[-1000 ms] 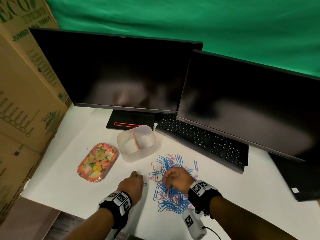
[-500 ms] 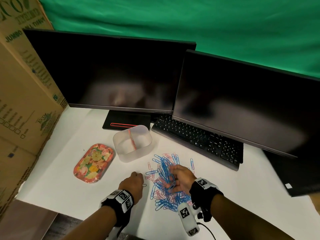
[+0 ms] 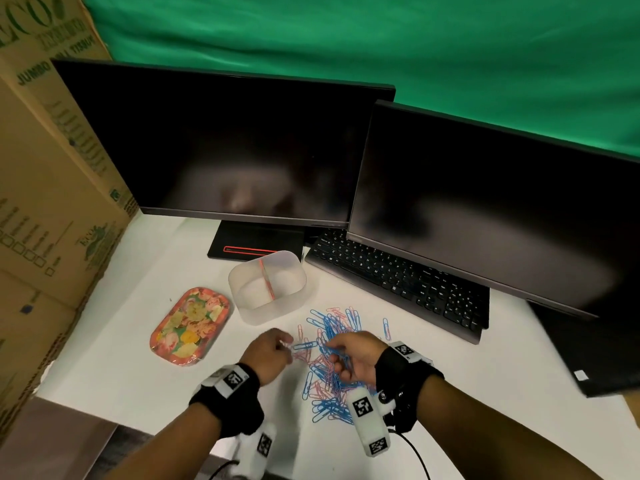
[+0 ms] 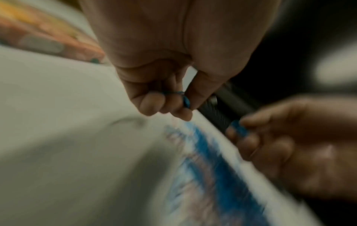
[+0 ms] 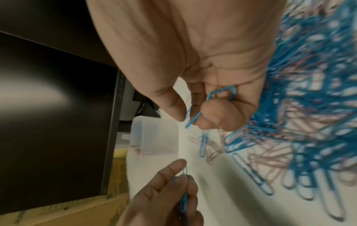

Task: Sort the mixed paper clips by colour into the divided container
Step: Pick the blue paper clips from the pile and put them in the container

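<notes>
- Tray (image 3: 189, 323) far left on the table (image 3: 114, 344), container (image 3: 267, 286) just right of it, divider upright.
- Left hand (image 3: 267, 353) at pile's left edge, fingers curled, pinching blue clips (image 5: 183, 198).
- Clip pile (image 3: 329, 368) below container, blue and pink mixed.
- Right hand (image 3: 356, 355) over pile, fingers curled round a blue clip (image 5: 212, 104).
- Keyboard (image 3: 398, 282) at right.

Blue and pink paper clips (image 3: 329, 362)

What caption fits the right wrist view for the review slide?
Right hand pinches a blue paper clip above the mixed pile; left hand holds another blue clip.
</notes>
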Action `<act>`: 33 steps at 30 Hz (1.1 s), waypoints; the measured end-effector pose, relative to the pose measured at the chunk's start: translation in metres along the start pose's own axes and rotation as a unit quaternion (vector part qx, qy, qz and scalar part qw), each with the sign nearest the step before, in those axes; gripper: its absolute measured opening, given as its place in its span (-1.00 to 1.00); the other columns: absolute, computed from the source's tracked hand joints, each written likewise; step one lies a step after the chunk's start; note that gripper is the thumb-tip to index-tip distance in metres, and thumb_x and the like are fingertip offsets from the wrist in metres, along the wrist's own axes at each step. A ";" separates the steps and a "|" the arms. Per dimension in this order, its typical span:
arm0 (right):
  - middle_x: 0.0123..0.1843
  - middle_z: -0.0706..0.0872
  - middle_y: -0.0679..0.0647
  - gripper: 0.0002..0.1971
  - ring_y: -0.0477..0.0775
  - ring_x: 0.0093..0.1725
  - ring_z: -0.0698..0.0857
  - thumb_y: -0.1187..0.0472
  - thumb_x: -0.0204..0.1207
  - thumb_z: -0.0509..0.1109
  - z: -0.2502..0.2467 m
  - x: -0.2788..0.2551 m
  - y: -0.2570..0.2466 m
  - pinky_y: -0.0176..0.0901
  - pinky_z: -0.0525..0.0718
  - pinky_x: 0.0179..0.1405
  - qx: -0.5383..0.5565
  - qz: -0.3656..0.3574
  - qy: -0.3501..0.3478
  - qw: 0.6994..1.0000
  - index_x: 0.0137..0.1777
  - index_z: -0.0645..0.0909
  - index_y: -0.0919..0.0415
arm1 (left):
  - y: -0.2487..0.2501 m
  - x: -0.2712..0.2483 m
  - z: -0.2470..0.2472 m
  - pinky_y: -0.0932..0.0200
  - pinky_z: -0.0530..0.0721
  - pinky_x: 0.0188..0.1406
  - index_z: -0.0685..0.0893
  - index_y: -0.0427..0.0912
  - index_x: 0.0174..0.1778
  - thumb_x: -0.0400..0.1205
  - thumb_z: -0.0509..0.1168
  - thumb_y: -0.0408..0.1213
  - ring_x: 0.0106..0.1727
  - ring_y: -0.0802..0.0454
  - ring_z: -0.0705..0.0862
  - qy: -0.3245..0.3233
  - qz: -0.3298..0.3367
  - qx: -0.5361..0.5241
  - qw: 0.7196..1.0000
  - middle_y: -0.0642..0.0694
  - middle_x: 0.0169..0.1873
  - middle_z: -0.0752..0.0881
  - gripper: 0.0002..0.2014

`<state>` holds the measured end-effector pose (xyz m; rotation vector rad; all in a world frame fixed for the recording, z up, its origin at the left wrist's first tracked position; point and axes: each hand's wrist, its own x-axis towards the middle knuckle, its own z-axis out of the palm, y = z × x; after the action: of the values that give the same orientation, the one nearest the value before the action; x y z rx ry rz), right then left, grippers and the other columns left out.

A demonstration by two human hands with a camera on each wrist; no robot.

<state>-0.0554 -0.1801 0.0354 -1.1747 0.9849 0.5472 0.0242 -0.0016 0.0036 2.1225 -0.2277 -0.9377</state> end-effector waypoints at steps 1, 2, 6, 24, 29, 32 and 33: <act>-0.42 0.55 0.13 -0.95 0.01 -0.55 0.46 0.34 0.55 0.31 0.006 -0.002 -0.009 -0.30 0.37 -0.62 0.000 -0.011 -0.012 1.000 -0.03 0.55 0.31 | 0.009 0.001 -0.007 0.24 0.48 -0.44 0.61 -0.16 0.04 0.54 0.20 -0.53 -0.35 -0.04 0.60 0.002 -0.021 -0.098 0.995 -0.15 -0.33 0.68 -0.75; -0.41 0.55 0.13 -0.96 0.00 -0.55 0.47 0.34 0.56 0.30 0.013 -0.004 -0.020 -0.30 0.38 -0.62 -0.004 -0.022 -0.026 0.999 -0.04 0.56 0.31 | 0.017 0.001 -0.017 0.24 0.50 -0.49 0.62 -0.23 0.07 0.54 0.17 -0.58 -0.40 -0.05 0.60 0.010 -0.037 -0.187 0.982 -0.18 -0.38 0.65 -0.73; -0.39 0.48 0.09 -0.78 -0.04 -0.54 0.49 0.30 0.63 0.22 0.049 -0.007 -0.067 -0.30 0.47 -0.60 -0.052 -0.059 -0.087 0.993 -0.27 0.48 0.22 | 0.049 0.005 -0.056 0.19 0.56 -0.47 0.66 -0.31 -0.07 0.60 0.17 -0.55 -0.44 -0.09 0.63 0.064 -0.047 -0.383 0.921 -0.19 -0.39 0.59 -0.82; -0.19 0.63 0.19 -0.72 0.10 -0.26 0.67 0.43 0.57 0.26 0.091 0.011 -0.134 -0.14 0.71 -0.22 -0.168 -0.198 -0.021 0.965 0.24 0.62 0.41 | 0.060 0.023 -0.094 0.14 0.62 -0.19 0.67 -0.21 0.03 0.65 0.22 -0.29 -0.11 -0.07 0.63 0.179 0.006 -0.206 0.962 -0.14 -0.11 0.66 -0.85; -0.28 0.73 -0.07 -0.78 -0.08 -0.33 0.67 0.34 0.51 0.30 0.025 0.010 -0.078 -0.24 0.67 -0.33 -0.369 -0.288 0.065 0.881 -0.16 0.73 0.05 | 0.034 0.010 -0.047 0.20 0.70 -0.21 0.70 -0.07 -0.38 0.48 0.39 -0.34 -0.30 0.02 0.70 0.088 0.064 -0.003 0.994 -0.01 -0.37 0.75 -0.87; -0.19 0.80 -0.04 -0.84 -0.05 -0.17 0.74 0.27 0.49 0.35 -0.010 0.012 -0.036 -0.28 0.68 -0.10 -0.442 -0.270 0.099 0.850 -0.14 0.77 0.07 | 0.019 0.004 -0.006 0.29 0.62 -0.23 0.74 -0.07 -0.29 0.46 0.37 -0.21 -0.15 0.03 0.74 0.028 0.076 0.182 0.980 0.04 -0.30 0.76 -0.94; -0.17 0.82 -0.01 -0.84 -0.03 -0.16 0.76 0.27 0.48 0.34 -0.019 0.011 -0.023 -0.28 0.68 -0.12 -0.449 -0.264 0.103 0.847 -0.14 0.76 0.08 | 0.014 0.002 0.006 0.25 0.64 -0.17 0.74 -0.09 -0.23 0.47 0.37 -0.16 -0.08 -0.01 0.74 0.012 0.078 0.229 0.970 0.01 -0.22 0.78 -0.90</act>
<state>-0.0378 -0.2073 0.0363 -2.2990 0.5030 0.4348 0.0234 -0.0160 0.0102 2.4876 -0.6418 -0.8209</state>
